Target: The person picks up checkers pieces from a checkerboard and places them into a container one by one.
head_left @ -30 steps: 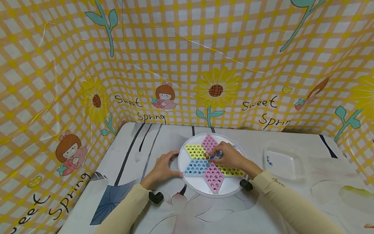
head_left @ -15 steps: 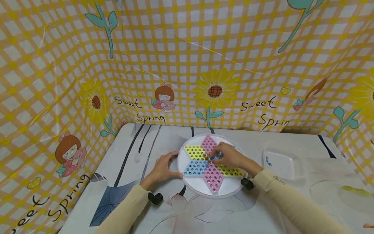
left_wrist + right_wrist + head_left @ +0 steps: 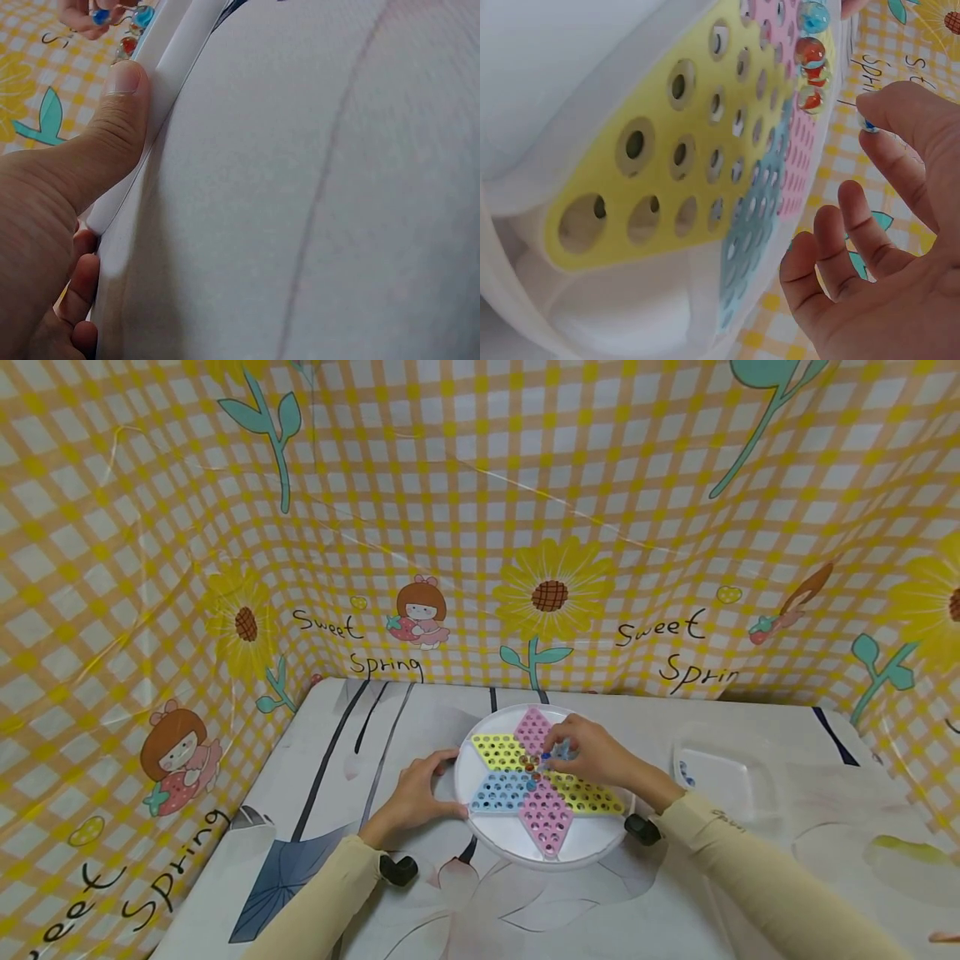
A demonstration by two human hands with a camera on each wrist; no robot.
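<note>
A round white Chinese checkers board [image 3: 498, 839] lies on the table, its star of pink, yellow and blue points full of holes. Thumb and fingers of my left hand [image 3: 416, 789] grip its left rim; in the left wrist view the thumb [image 3: 124, 112] presses on the white edge. Over the board's middle, my right hand [image 3: 592, 753] pinches a blue marble [image 3: 868, 124] between thumb and index finger, apart from the surface. The other right fingers are loosely bent. Just below sit a few red-orange marbles [image 3: 810, 51] and a light blue marble [image 3: 814, 16].
To the right stands a clear plastic tray [image 3: 738, 777], with blue marbles [image 3: 684, 772] at its left side. A yellow checked cloth [image 3: 465, 527] hangs behind and at both sides of the table.
My right hand has risen slightly from the board's centre, the blue marble lifting with it between the fingertips. The left hand keeps its place on the rim.
</note>
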